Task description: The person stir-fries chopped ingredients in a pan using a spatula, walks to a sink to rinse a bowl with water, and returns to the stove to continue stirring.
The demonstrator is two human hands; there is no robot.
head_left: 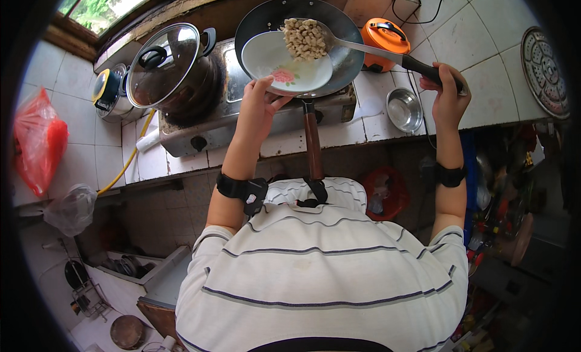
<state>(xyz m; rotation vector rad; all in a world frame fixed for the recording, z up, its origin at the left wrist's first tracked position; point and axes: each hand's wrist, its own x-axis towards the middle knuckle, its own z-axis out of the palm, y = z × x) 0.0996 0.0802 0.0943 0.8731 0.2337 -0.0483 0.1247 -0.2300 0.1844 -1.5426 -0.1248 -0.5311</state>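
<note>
My left hand (265, 98) grips the near rim of a white oval plate (263, 57) with a pink flower print, tilted over a dark wok (349, 75). With my right hand (449, 91) I hold the black handle of a metal wok spatula (363, 46). Its head is heaped with small pale-brown cooked pieces (305, 40), above the plate's far right part. A few bits lie in the wok, which sits on the right side of a gas stove (195, 136); its brown wooden handle points towards me.
A pot with a glass lid (168, 57) stands on the left burner. Right of the wok are an orange lidded container (386, 39) and a small metal bowl (404, 109). A round perforated steamer rack (544, 70) leans at far right. A red plastic bag (41, 143) lies at left.
</note>
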